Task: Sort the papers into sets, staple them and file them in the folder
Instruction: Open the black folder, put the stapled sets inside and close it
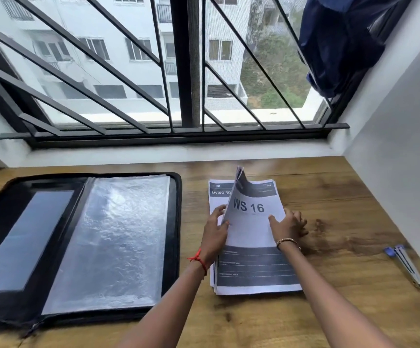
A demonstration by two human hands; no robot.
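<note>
Hands: left hand [215, 229], right hand [288, 226] both grip top sheets [250, 223]; one folder [78, 247]; one stapler [407, 265]

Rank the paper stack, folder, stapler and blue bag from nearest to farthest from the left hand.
1. paper stack, held by the left hand.
2. folder, open, just to that hand's left.
3. stapler, far over on the right.
4. blue bag, up at the back right.

Your lifted sheets [251, 212] hide most of the heading [220, 192] beneath; only "LIVING RO" shows. Small print in their dark bands [254, 268] is too fine to read. The folder [177, 234] runs off the picture's left edge. The stapler [405, 264] by the surface's [334, 197] right edge is blurred.
</note>
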